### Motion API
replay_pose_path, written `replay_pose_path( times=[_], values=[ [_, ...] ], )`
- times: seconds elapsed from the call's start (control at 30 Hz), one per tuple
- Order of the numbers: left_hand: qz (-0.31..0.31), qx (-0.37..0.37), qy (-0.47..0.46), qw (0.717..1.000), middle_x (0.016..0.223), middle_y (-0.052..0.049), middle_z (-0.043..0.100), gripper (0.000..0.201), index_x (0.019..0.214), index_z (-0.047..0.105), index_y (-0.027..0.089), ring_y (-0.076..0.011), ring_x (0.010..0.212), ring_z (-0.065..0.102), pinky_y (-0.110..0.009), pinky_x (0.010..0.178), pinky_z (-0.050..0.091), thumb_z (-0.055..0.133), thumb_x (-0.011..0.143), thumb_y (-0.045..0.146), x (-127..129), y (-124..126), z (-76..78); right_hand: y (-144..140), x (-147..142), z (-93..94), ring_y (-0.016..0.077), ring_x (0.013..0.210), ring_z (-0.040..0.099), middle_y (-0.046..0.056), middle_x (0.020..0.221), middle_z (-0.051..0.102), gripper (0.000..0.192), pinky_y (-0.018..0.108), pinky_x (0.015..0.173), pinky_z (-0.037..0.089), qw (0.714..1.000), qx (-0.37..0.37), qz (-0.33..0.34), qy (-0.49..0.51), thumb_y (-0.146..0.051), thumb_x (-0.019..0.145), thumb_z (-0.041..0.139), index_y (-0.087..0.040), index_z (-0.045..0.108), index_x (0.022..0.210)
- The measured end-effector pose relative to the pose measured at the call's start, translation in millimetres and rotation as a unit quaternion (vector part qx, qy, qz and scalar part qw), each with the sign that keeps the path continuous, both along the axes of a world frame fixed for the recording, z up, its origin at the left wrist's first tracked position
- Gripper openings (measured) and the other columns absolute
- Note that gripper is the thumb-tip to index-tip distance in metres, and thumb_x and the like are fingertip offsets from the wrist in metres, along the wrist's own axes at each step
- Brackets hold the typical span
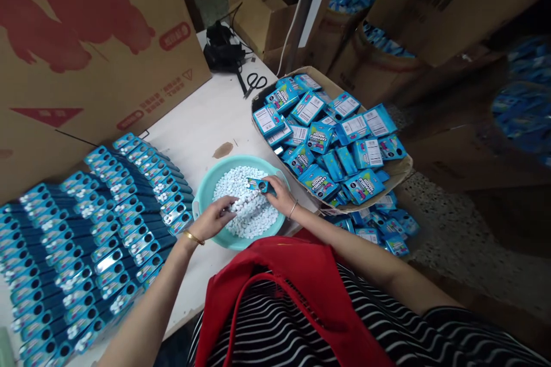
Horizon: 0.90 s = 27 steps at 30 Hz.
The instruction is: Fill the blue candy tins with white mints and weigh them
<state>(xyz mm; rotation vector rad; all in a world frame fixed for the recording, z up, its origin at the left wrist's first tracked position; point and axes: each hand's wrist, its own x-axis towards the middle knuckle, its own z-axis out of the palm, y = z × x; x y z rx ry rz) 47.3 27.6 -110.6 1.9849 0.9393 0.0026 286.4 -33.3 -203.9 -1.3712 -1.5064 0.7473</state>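
A light-green plastic basin [205, 185] holds a heap of small white candies [253, 221]. Over the heap, my right hand [282, 198] grips a small blue box [257, 184] that has a dark opening at its end. My left hand [214, 218] is at the basin's left side, its fingers curled in at the edge of the candies; whatever lies between the fingertips is hidden. Rows of similar upright blue boxes [114, 223], with round dark holes in their tops, stand to the left.
Right of the basin is a cardboard tray [398, 175] heaped with blue packs [321, 136]; more packs lie below it. Black scissors [255, 85] and a black device [224, 49] lie at the table's back. A large carton [142, 28] stands behind the rows.
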Motion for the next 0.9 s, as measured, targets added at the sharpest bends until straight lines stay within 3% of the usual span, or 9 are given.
replay_pose_path(
  times=[0.13,0.27,0.4,0.5,0.6,0.73,0.8,0.9],
  values=[
    [-0.083,0.097,0.125,0.984,0.099,-0.008,0.061,0.028,0.109,0.056,0.014,-0.0184,0.089,0.059,-0.032,0.082,0.048,0.047,0.082,0.014,27,10,39.2,-5,-6,-6.2,0.0258,0.111,0.052,0.012,0.114,0.054,0.04,0.045,0.098,0.044,0.999,0.005,0.04,-0.017,-0.01,0.079,0.048,-0.019,0.05,0.118],
    [-0.14,0.157,0.288,0.934,0.102,-0.012,0.058,0.034,0.113,0.053,0.013,-0.0208,0.082,0.063,-0.035,0.073,0.05,0.037,0.084,0.006,63,0,67.6,-8,-10,-9.3,0.0262,0.114,0.049,0.013,0.115,0.053,0.044,0.046,0.1,0.043,0.998,0.011,0.047,-0.029,-0.007,0.078,0.046,-0.019,0.049,0.12],
    [-0.163,0.205,0.357,0.897,0.106,-0.014,0.055,0.042,0.126,0.044,0.012,-0.0216,0.079,0.065,-0.034,0.064,0.05,0.029,0.087,0.005,87,-16,86.3,-8,-12,-11.1,0.0254,0.113,0.05,0.012,0.114,0.053,0.045,0.046,0.1,0.043,0.999,0.015,0.044,-0.017,-0.006,0.078,0.046,-0.02,0.048,0.12],
    [-0.154,0.223,0.345,0.899,0.105,-0.012,0.056,0.044,0.128,0.045,0.015,-0.0214,0.078,0.065,-0.033,0.062,0.05,0.028,0.089,0.007,83,-17,88.4,-7,-12,-12.8,0.0252,0.113,0.05,0.012,0.113,0.053,0.042,0.045,0.1,0.044,0.999,0.014,0.051,-0.008,-0.007,0.079,0.046,-0.02,0.049,0.119],
    [-0.088,0.234,0.277,0.928,0.103,-0.008,0.057,0.043,0.13,0.047,0.021,-0.0192,0.083,0.063,-0.031,0.07,0.05,0.035,0.089,0.011,58,-3,72.0,-7,-10,-12.8,0.0254,0.11,0.052,0.012,0.112,0.054,0.037,0.045,0.097,0.045,0.999,0.006,0.042,0.002,-0.011,0.081,0.048,-0.02,0.05,0.117],
    [0.052,0.229,0.225,0.945,0.112,-0.01,0.055,0.039,0.127,0.048,0.018,-0.021,0.099,0.057,-0.032,0.083,0.049,0.04,0.09,0.019,21,19,13.8,-6,-4,-6.9,0.0253,0.105,0.055,0.011,0.108,0.057,0.029,0.043,0.092,0.047,1.0,-0.007,-0.01,0.017,-0.019,0.084,0.054,-0.021,0.051,0.114],
    [0.065,0.179,0.249,0.95,0.111,-0.011,0.056,0.038,0.123,0.052,0.017,-0.0223,0.102,0.055,-0.035,0.088,0.047,0.037,0.088,0.012,14,19,-22.9,-5,-1,-1.6,0.025,0.103,0.056,0.01,0.107,0.058,0.028,0.042,0.091,0.047,0.999,-0.007,-0.03,0.022,-0.023,0.085,0.057,-0.021,0.051,0.113],
    [0.019,0.112,0.227,0.967,0.11,-0.011,0.058,0.041,0.117,0.056,0.017,-0.0219,0.103,0.053,-0.037,0.092,0.045,0.036,0.083,0.003,22,0,-67.8,-2,2,6.0,0.0247,0.102,0.056,0.01,0.106,0.058,0.028,0.041,0.09,0.047,0.999,-0.005,-0.045,0.025,-0.027,0.086,0.058,-0.021,0.051,0.112]
  ],
)
